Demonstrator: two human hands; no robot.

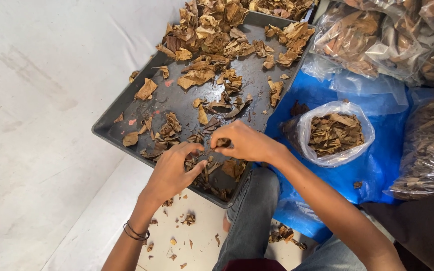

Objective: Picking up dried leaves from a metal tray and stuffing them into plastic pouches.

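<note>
Both hands are at work over the near corner of a dark tray (126,103) that lies on a pale floor (36,125). The left hand (173,169) is curled narrow, thumb and fingertips pinched on a scrap of dry leaf (193,159) just above the tray's litter; a black band (135,234) sits on that wrist. The right hand (244,143) is likewise closed, its fingertips gripping a small brown leaf piece (222,142) held just clear of the tray. The two hands are near each other, almost touching at the fingertips; whether they hold the two ends of one leaf or separate pieces cannot be told. The tray carries loose dried leaves (212,45), heaped thick at the far end and thin and scattered toward the near end. Crumbs of leaf (189,219) lie on the floor below the tray's near edge, beside the person's knee in grey trousers (252,211). To the right of the tray a blue sheet (372,160) is spread, and on it stands an open clear bag (317,118) partly filled with leaf pieces, just beside the right forearm. Further clear bags (377,35) stuffed with leaves lie at the upper right, and another (430,145) lies at the right edge.
</note>
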